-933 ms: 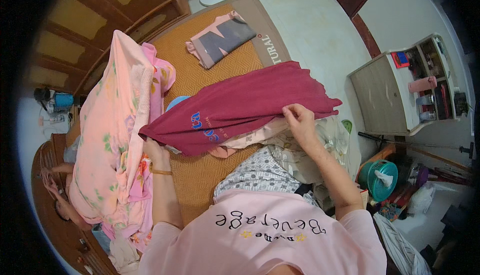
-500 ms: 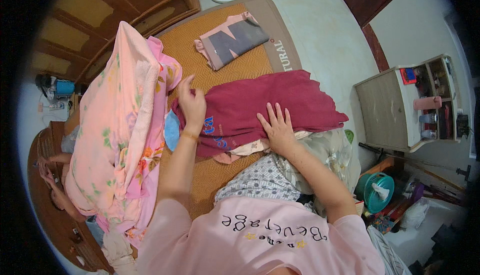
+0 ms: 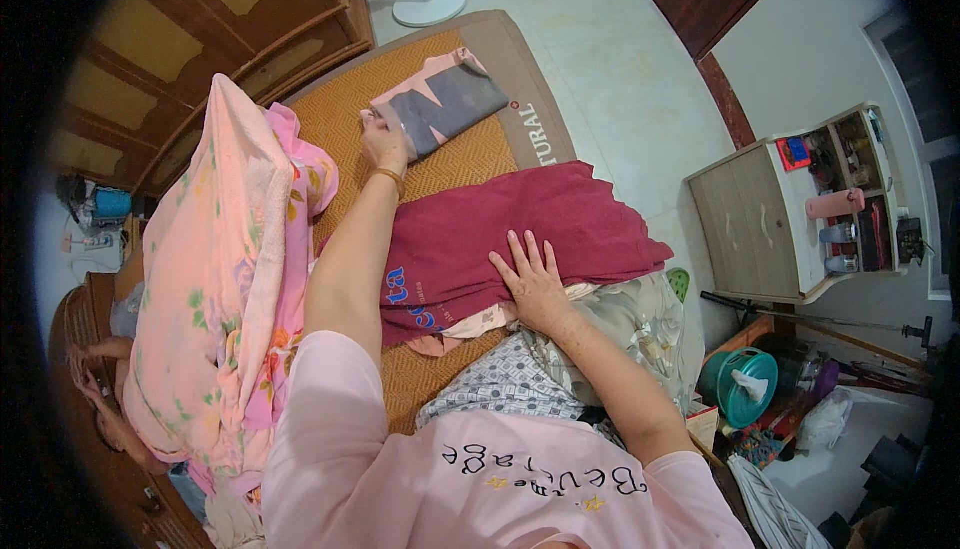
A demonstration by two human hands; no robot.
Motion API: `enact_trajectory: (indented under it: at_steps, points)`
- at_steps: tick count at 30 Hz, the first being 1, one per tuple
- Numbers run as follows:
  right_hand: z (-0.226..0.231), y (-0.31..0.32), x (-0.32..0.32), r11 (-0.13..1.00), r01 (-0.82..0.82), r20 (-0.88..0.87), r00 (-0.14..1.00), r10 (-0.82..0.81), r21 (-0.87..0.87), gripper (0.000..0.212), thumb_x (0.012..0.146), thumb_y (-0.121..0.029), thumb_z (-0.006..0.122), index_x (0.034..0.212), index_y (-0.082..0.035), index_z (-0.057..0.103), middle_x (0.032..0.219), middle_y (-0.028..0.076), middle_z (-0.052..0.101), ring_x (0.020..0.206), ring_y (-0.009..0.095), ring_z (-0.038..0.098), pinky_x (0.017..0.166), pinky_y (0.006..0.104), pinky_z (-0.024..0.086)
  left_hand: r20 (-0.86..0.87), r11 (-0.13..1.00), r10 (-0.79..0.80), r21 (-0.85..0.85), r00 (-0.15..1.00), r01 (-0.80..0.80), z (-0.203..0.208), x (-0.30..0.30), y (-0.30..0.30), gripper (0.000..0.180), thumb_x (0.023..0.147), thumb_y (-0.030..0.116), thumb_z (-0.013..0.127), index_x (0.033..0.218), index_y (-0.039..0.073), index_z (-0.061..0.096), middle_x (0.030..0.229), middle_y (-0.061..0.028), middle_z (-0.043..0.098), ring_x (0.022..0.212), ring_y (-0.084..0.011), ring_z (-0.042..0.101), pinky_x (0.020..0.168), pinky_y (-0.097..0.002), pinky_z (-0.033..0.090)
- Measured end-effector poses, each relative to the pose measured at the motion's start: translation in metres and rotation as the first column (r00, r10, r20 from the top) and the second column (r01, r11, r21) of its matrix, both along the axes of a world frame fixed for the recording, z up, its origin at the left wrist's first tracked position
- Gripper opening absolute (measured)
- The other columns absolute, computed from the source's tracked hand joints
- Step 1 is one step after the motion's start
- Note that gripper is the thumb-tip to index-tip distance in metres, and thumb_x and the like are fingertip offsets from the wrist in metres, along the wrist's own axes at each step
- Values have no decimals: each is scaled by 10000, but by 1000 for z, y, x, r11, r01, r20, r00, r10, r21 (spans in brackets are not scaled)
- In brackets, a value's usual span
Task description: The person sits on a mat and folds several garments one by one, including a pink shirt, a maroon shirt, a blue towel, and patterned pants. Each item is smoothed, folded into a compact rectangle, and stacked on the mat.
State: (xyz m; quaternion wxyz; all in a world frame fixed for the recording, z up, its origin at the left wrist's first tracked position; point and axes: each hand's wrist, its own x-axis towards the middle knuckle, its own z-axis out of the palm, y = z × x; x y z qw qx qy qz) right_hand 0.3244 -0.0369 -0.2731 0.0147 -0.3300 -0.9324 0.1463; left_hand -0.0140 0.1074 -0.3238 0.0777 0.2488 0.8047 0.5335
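My right hand (image 3: 532,286) lies flat with fingers spread on a maroon T-shirt (image 3: 520,219) with blue lettering. The shirt is laid out on a woven mat (image 3: 440,171) over the bed. Farther off, my left hand (image 3: 386,143) closes on the near left corner of a folded pink-and-grey garment (image 3: 445,107); part of its grip is hidden. Pale cloth shows under the shirt's near edge. A grey-green patterned cloth (image 3: 640,334) lies beside my right forearm.
A heaped pink floral blanket (image 3: 215,299) fills the left side, with another person's hands (image 3: 88,374) beyond it. A white stand base (image 3: 430,4) is on the floor at the far end. To the right stand a drawer cabinet (image 3: 745,219) and a teal round container (image 3: 742,394).
My left hand has moved from above the maroon shirt's left end away to the folded garment. My right hand stays on the shirt. The view has shifted slightly.
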Motion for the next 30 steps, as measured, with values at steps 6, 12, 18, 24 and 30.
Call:
enact_trajectory:
  at_steps: [6,12,18,24,30]
  points:
    - [4,2,2,999,-2,-60,998,-1,-43,845,708,-378,711,1433,-201,314,1506,189,178,1383,397,164,1108,545,130,-554,741,-526,73,646,667,85,78,-57,74,781,-7,575,852,-6,595,845,-137,614,832,-275,588,756,-351,444]
    - [7,2,3,998,3,-62,998,-7,-70,872,687,-379,741,1428,-199,319,1484,192,228,1369,394,196,1107,548,135,-506,285,-861,-404,47,869,87,121,-125,70,758,67,587,804,23,617,831,-112,574,810,-313,545,722,-396,432]
    - [8,2,3,999,7,-65,998,-10,-40,878,680,-395,746,1426,-198,326,1456,192,282,1351,392,229,1107,544,138,-21,701,-713,-56,701,711,69,116,-113,83,828,60,589,832,-9,634,798,-121,619,783,-261,599,692,-332,468]
    - [7,6,2,986,51,-228,970,-87,-160,700,737,-378,712,1342,-131,461,1384,200,397,1340,363,268,1112,527,126,-173,945,-12,-325,985,-46,23,65,-67,357,798,208,636,1091,12,579,1137,-146,561,1128,-286,479,911,-428,382]
    - [16,22,-1,902,416,-662,645,-382,-116,327,736,-146,719,975,-9,542,912,152,497,858,330,508,729,411,434,45,902,-20,-430,999,37,-14,20,-66,358,674,192,710,956,-18,639,901,-164,642,907,-264,608,786,-393,468]
